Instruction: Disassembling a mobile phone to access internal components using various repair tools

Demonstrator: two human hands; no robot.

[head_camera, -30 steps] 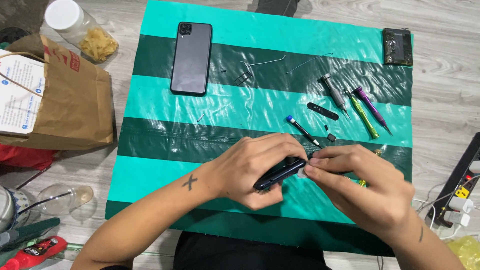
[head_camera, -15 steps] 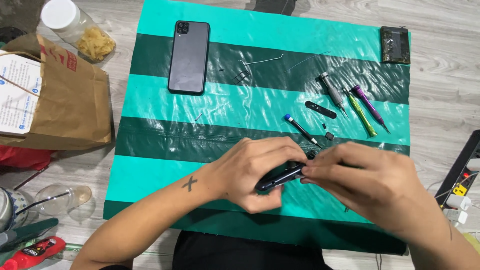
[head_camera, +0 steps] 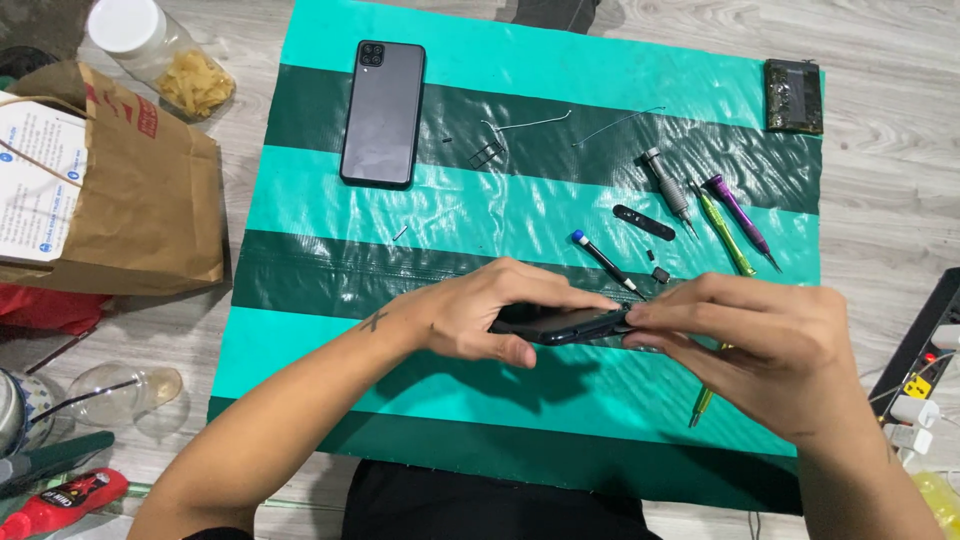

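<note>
Above the green striped plastic mat (head_camera: pixel 330 200), the thin dark phone (head_camera: pixel 565 325) now tilts flatter than a second ago; left hand (head_camera: pixel 480 315) clasps it, right hand (head_camera: pixel 755 345) pinches its end.

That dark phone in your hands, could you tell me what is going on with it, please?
A person holds a dark phone edge-on above a green striped mat. The left hand grips its body, and the right hand pinches its right end. A second phone lies face down at the far side of the mat, with screwdrivers and small parts to the right. A brown paper bag sits off the mat, left.
</note>
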